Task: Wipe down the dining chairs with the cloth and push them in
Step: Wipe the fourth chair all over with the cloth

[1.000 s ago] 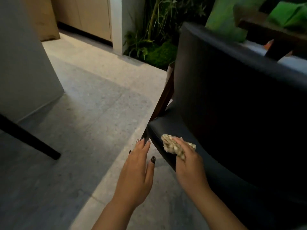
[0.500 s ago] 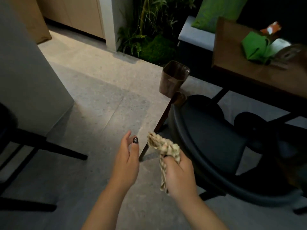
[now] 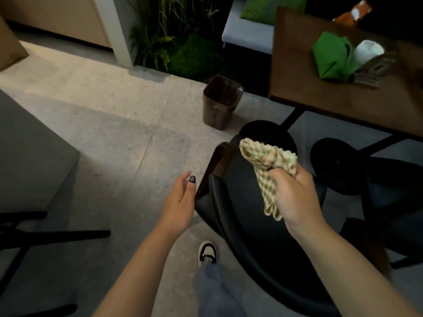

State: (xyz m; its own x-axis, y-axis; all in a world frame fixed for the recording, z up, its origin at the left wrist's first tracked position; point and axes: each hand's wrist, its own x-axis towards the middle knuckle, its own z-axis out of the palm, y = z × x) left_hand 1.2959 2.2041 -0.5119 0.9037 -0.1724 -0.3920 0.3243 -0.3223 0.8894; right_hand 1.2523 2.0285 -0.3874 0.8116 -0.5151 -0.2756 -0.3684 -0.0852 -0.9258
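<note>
Above chair (image 3: 242, 197): cloth (image 3: 270, 165) in right fist (image 3: 295, 197)

The right hand (image 3: 295, 197) has lifted the cloth (image 3: 267, 165) off the chair (image 3: 240, 216).

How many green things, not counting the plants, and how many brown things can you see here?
Green: 2, the cushion and the folded cloth on the table.
Brown: 2, the table and the waste bin.
Total: 4
</note>
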